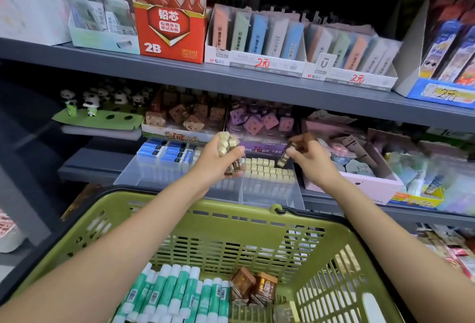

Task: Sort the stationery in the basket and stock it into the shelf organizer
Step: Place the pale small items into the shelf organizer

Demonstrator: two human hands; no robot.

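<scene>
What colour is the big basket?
Olive green basket, clearest in the head view.

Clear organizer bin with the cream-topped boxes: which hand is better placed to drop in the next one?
Right, probably. The right hand pinches a single small box, tilted just above the rows in the clear organizer bin. The left hand grips a whole bundle of boxes and acts as the supply.

Basket (257, 216) sits before the clear organizer (270, 191), under shelves (231, 78).
</scene>
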